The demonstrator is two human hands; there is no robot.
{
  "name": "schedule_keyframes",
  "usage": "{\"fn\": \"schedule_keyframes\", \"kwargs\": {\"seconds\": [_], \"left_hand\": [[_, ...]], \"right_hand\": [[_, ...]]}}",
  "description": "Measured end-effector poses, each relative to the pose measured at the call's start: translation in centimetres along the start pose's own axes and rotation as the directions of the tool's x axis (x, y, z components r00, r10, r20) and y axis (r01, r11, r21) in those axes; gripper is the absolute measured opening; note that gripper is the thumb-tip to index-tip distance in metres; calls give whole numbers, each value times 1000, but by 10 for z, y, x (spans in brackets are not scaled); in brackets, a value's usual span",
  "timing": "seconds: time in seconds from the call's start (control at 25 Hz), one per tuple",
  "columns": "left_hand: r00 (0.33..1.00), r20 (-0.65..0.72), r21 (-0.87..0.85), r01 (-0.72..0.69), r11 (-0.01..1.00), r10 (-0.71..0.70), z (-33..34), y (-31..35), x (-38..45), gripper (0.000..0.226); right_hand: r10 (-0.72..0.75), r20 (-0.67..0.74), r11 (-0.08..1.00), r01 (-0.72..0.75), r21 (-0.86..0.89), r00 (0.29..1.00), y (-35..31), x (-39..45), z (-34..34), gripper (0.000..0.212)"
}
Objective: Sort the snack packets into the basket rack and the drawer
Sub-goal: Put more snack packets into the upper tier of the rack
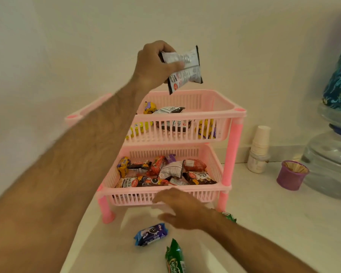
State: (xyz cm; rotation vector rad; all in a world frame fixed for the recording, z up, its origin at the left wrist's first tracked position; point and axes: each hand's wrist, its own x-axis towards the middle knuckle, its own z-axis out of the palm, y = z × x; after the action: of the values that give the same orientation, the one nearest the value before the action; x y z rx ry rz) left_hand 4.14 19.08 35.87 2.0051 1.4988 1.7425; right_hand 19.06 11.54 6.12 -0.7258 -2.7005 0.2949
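A pink two-tier basket rack point(232, 154) stands on the white counter against the wall. My left hand point(153, 66) is raised above its top basket point(222, 104), shut on a black-and-white snack packet point(187, 69). The top basket holds a few yellow and dark packets. The lower basket point(215, 192) is full of several mixed packets. My right hand point(183, 209) hovers low in front of the rack, fingers spread, holding nothing. A blue biscuit packet point(151, 234) and a green packet point(174, 257) lie on the counter near it; another green packet point(229, 216) peeks out behind my wrist.
A stack of paper cups point(260, 140) on a white jar stands to the right of the rack. A purple cup point(291, 175) and a water dispenser with a patterned cover point(337, 134) sit at the far right. No drawer is in view.
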Motion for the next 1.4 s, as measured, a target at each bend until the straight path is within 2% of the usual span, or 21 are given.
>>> {"fn": "schedule_keyframes", "kwargs": {"seconds": [0.04, 0.12, 0.2, 0.32, 0.4, 0.48, 0.64, 0.8, 0.88, 0.96, 1.04, 1.16, 1.24, 1.32, 1.4], "left_hand": [[1000, 12, 115, -23, 993, 22, 9, -3, 1, 35], [995, 78, 300, -90, 950, 70, 27, -8, 0, 37], [984, 148, 416, -154, 896, 100, 46, -12, 1, 37], [957, 271, 589, -251, 768, 105, 70, -18, 6, 37], [927, 366, 678, -328, 658, 85, 81, -20, 9, 37], [902, 431, 712, -367, 599, 40, 85, -21, 13, 41], [835, 543, 699, -387, 601, -94, 87, -27, 13, 46], [756, 630, 586, -314, 747, -176, 84, -35, 12, 57], [724, 652, 516, -208, 831, -224, 80, -35, 9, 71], [693, 677, 447, -119, 886, -248, 78, -35, 6, 75], [718, 669, 316, -40, 948, -193, 75, -32, 1, 67], [819, 569, 70, 38, 997, -72, 65, -19, -5, 49], [842, 539, -47, 29, 998, 1, 58, -8, -10, 47], [815, 576, -118, 6, 993, 63, 48, 3, -16, 48], [745, 662, -148, 22, 989, 82, 38, 14, -20, 52]], "right_hand": [[40, 117, 998, -45, 41, 992, 0, 2, 13, 46], [65, 261, 992, -91, 91, 963, -1, 8, 31, 52], [75, 335, 989, -112, 95, 939, -1, 14, 41, 53], [56, 441, 997, -69, 14, 896, 1, 21, 51, 43], [59, 468, 998, -60, -11, 882, 2, 21, 58, 42], [70, 457, 997, -81, 4, 887, 4, 19, 65, 47], [69, 410, 997, -75, 0, 909, 8, 18, 73, 43], [84, 248, 996, -79, -27, 965, 18, 10, 63, 38], [109, 135, 994, -103, -46, 985, 22, 2, 47, 39], [110, 16, 994, -110, -12, 994, 23, -5, 24, 40], [102, -150, 995, -100, 22, 983, 17, -13, -7, 41], [114, -419, 992, -80, 98, 901, 6, -25, -59, 42], [158, -549, 981, -67, 183, 821, 0, -26, -96, 45], [154, -678, 983, -41, 180, 719, -2, -21, -132, 45], [141, -771, 989, -51, 140, 622, -3, -12, -164, 45]]}}
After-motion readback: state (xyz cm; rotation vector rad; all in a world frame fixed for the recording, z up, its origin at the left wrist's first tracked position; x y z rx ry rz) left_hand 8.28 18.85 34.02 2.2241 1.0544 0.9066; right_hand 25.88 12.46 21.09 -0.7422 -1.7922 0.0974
